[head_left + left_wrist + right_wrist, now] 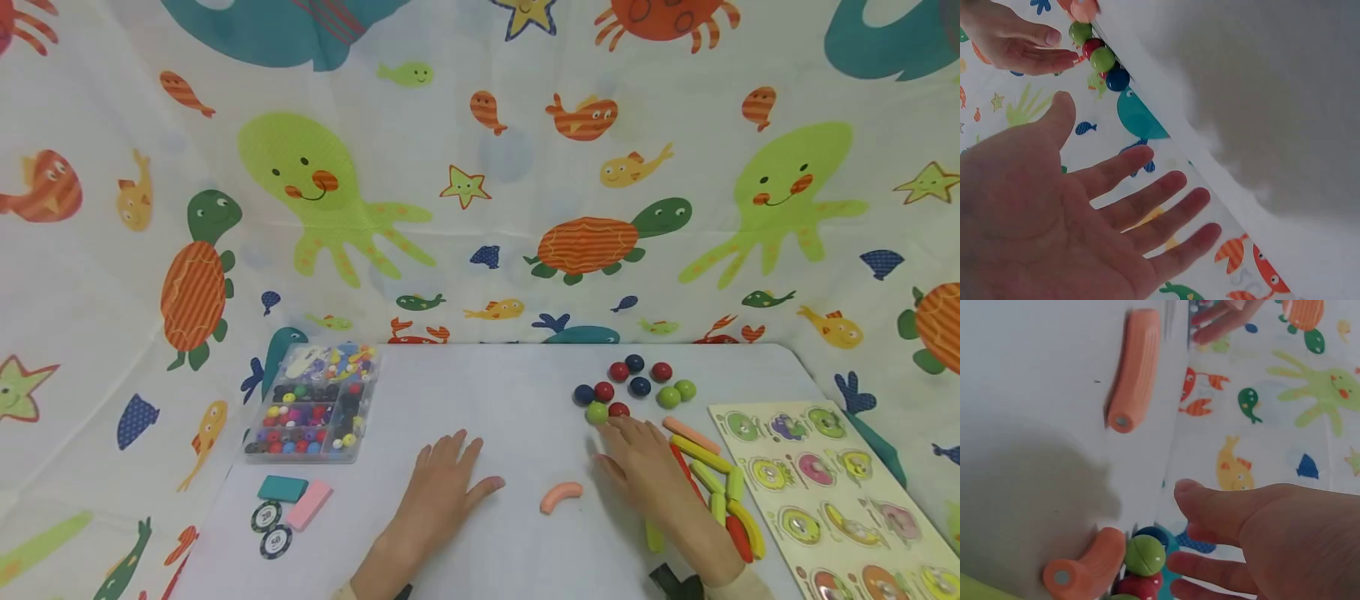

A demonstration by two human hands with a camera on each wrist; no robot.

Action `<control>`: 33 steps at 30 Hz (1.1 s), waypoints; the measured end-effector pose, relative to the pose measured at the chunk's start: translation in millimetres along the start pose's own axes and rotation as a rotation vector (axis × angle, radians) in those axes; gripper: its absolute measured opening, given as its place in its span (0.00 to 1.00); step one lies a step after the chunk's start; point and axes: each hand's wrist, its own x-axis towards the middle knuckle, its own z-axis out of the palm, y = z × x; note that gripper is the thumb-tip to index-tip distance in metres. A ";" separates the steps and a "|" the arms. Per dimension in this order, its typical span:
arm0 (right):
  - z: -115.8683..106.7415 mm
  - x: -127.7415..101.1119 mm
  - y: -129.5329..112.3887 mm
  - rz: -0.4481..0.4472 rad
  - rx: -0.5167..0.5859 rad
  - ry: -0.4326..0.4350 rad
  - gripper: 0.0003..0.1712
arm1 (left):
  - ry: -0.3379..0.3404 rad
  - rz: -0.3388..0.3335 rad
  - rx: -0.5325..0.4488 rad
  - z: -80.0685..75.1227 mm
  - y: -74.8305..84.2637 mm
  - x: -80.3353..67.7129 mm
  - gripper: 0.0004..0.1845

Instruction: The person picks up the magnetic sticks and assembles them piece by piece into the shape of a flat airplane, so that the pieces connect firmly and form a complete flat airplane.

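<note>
A: White tabletop (510,400) is showing in the head view, its far edge meeting the sea-animal cloth (480,167). Anything readable?

B: Only the two round chips (271,528) near the left edge; one is reading "20", the other looks like "50". A teal block (282,487) and a pink block (309,504) are lying just beside them.

A: Where is the open room?

B: In the middle, between the bead box (311,404) and the balls (633,385). The left hand (442,492) is lying flat there, fingers spread, holding nothing. One orange curved piece (561,495) is sitting between the hands.

A: And the right hand (648,475)?

B: Fingers straight, tips touching the nearest green ball (597,412). I am counting nine balls: three blue, three red, three green. A puzzle board (832,492) is lying at the right edge.

A: Left wrist view?

B: The left palm (1054,219) is open, fingers apart, with four balls (1102,59) at the table edge beyond.

A: Right wrist?

B: Two orange pieces (1135,369) are showing; the right hand's fingers (1222,509) are extended beside a green ball (1145,555).
</note>
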 end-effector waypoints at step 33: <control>0.2 -11.2 6.1 0.169 -0.084 -0.214 0.23 | -0.059 0.283 0.046 53.7 81.7 33.0 0.15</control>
